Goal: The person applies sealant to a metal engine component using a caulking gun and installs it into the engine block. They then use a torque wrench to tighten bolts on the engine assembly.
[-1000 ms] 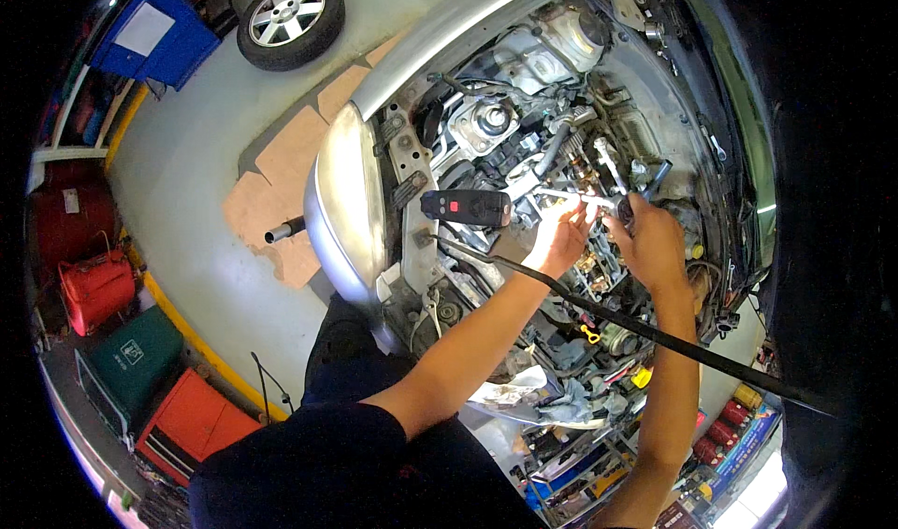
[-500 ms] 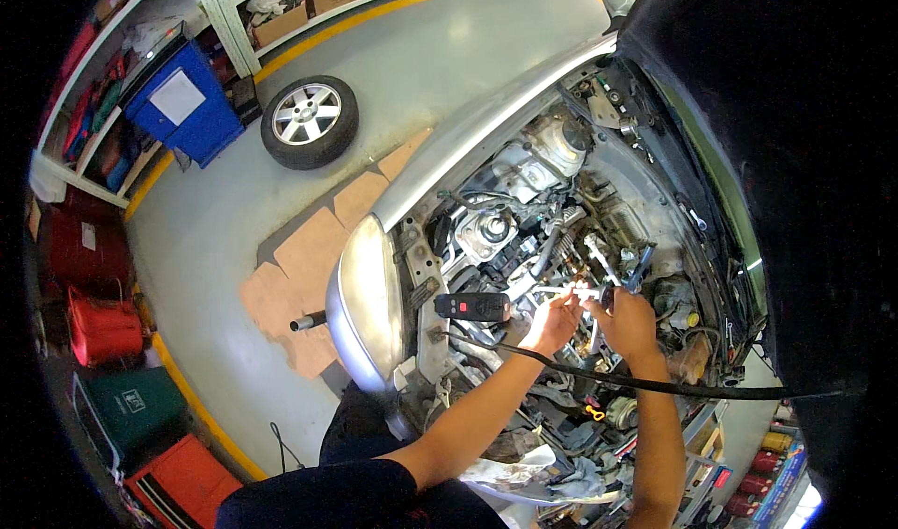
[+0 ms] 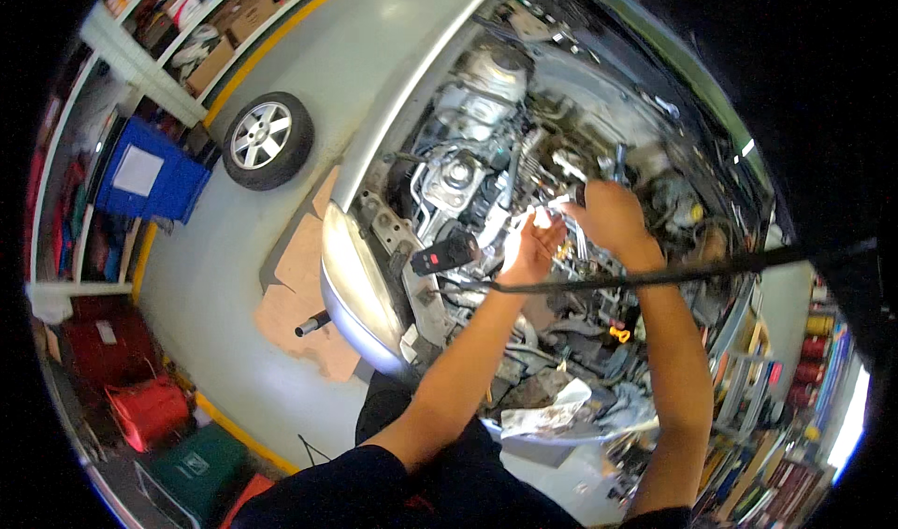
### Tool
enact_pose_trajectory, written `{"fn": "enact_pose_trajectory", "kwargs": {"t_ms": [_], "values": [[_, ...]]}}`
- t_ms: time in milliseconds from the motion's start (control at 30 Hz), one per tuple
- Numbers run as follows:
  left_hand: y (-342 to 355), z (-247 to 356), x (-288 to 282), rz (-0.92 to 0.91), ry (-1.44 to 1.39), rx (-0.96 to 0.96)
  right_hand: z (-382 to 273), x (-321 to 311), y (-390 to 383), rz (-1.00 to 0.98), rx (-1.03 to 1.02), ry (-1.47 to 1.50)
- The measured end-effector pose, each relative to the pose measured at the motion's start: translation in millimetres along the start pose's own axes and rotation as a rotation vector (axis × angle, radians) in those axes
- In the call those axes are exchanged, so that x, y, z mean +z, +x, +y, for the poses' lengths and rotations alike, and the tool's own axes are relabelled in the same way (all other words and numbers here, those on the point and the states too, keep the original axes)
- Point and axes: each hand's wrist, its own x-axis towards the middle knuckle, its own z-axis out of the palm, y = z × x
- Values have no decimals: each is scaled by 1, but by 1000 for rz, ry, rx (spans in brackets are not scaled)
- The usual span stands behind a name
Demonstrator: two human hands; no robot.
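Reaching over the engine (image 3: 575,265), the right hand (image 3: 613,220) is curled round a tool (image 3: 567,198), its silver part near the left fingertips. The left hand (image 3: 531,248) lies palm up just beside it; blur hides whether those fingers pinch anything. A black rod (image 3: 585,286) crosses both arms; a black device (image 3: 446,254) sits left.

Support surfaces, what's on them:
Grey floor (image 3: 374,38) with a yellow line (image 3: 238,433) along it; spoked wheel (image 3: 268,141) lying flat, brown flat sheets (image 3: 299,262) spread near it. Pale rack (image 3: 140,75), upper left: cardboard boxes (image 3: 210,67) on a shelf. Engine bay (image 3: 572,61): crumpled white sheet (image 3: 550,412) across its near edge.
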Motion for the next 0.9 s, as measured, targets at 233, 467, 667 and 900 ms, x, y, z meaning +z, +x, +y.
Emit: {"fn": "enact_pose_trajectory", "kwargs": {"t_ms": [233, 467, 667, 900], "values": [[-85, 35, 84, 22, 867, 223, 4, 67, 10, 194, 122, 445], [-63, 53, 62, -182, 522, 50, 19, 100, 9, 333, 232, 882], [-80, 52, 81, -318, 347, -27, 58, 172, -112, 665, 466, 1619], [-60, 39, 93, -251, 653, 185, 64, 347, -382, 791, 1078, 1952]]}}
